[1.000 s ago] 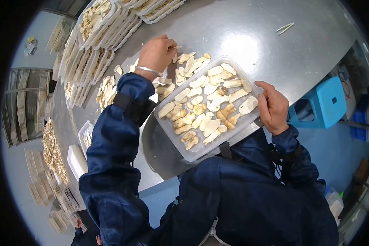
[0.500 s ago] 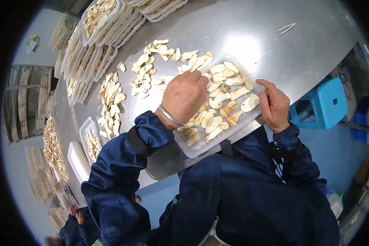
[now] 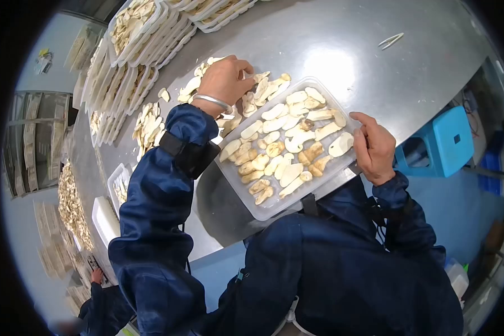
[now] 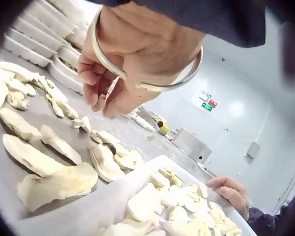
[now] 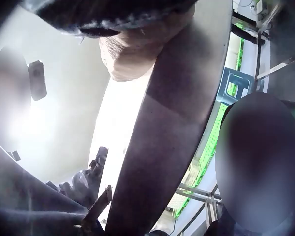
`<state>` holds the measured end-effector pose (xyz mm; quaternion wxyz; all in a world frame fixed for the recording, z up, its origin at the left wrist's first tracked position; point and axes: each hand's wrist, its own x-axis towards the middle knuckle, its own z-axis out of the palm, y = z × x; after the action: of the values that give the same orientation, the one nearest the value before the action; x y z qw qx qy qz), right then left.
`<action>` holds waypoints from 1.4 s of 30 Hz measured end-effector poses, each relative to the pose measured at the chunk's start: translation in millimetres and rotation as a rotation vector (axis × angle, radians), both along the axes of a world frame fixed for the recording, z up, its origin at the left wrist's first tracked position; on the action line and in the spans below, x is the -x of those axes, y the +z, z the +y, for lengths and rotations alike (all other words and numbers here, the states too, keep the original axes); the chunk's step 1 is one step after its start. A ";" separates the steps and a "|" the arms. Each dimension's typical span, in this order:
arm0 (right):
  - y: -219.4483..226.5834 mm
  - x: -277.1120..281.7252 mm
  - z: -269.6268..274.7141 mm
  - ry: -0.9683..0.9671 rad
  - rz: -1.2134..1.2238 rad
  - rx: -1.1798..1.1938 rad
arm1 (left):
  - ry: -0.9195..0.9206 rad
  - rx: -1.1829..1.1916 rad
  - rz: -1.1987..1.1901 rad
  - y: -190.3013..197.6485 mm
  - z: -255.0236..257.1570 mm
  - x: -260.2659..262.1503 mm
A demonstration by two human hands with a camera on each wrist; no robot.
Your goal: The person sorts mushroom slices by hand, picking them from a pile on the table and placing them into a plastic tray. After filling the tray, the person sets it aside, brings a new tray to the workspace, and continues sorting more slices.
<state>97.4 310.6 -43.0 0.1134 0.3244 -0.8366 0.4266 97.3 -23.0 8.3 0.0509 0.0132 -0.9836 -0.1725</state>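
A clear plastic tray [image 3: 261,211] holds spread pale slices [image 3: 290,175], some browner, which look like mushroom. At its right edge my right hand [image 3: 375,150] grips the rim, fingers bent and thumb along the side. Beyond the tray's left side, my left hand [image 3: 225,84], wearing a silver bangle, is over loose slices [image 3: 270,88] on the metal table. The left wrist view shows that hand [image 4: 137,59] with bent fingers, thumb near forefinger; whether a slice is between them is unclear. The right wrist view shows only part of the right hand [image 5: 132,56].
Stacked filled trays [image 3: 131,28] stand at the upper left. More slices [image 3: 149,126] lie in a heap beside a small white tray [image 3: 116,187]. Tweezers [image 3: 391,41] lie on the table [image 3: 431,67]. A blue stool [image 3: 451,140] is at the right; another person's hand [image 3: 97,275] shows at lower left.
My left hand has moved from over the tray, up and left, back to the loose slices. The right hand stays at the tray's edge. The other person's hands at lower left have shifted.
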 end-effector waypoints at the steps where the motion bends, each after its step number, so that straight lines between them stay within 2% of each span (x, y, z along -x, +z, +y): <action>1: -0.4 0.2 0.8 -0.002 0.002 -0.001 | 0.000 0.007 -0.003 -2.4 1.7 1.4; 6: 0.5 0.0 0.0 0.001 0.005 -0.004 | -0.023 0.029 0.018 -7.4 4.3 0.5; 9: -0.8 0.2 -0.1 0.008 0.023 0.014 | -0.048 -0.041 0.045 -0.2 1.2 -5.8; 12: -0.5 0.1 -1.5 0.002 0.046 0.008 | -0.073 -0.142 -0.047 31.3 0.9 -23.4; 16: -1.1 -0.7 -0.8 0.001 0.007 0.011 | -0.216 -0.238 -0.283 42.0 11.8 -58.7; 21: 1.2 -0.9 -1.7 0.001 0.010 0.009 | -0.217 -0.117 -0.351 33.6 30.3 -75.3; 24: 0.0 -0.4 0.8 -0.006 0.004 -0.005 | -0.248 -0.015 -0.279 27.2 34.5 -75.0; 25: 0.6 0.2 1.1 -0.004 0.008 -0.004 | -0.267 0.022 -0.248 27.8 35.6 -74.1; 28: -0.2 0.5 0.6 -0.001 0.013 0.003 | -0.164 0.040 -0.210 49.2 35.7 -63.1; 29: -1.0 0.4 1.9 -0.002 0.016 0.002 | -0.113 -0.044 -0.143 47.8 29.8 -57.0; 31: -1.5 0.4 1.4 -0.001 0.020 -0.002 | -0.033 0.000 -0.026 50.1 23.1 -38.4; 34: -2.3 0.8 1.4 -0.001 0.018 -0.002 | -0.122 0.034 0.142 19.1 1.3 -5.1; 37: -0.8 -0.2 1.8 -0.006 0.007 0.007 | -0.059 0.129 -0.059 9.1 6.6 12.3; 42: -1.5 -0.5 0.5 -0.006 0.007 0.003 | -0.140 0.267 -0.013 -4.5 0.0 22.6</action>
<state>97.9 311.2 -44.4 0.1179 0.3232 -0.8364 0.4267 74.6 -23.0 3.8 0.0338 -0.0612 -0.9966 -0.0431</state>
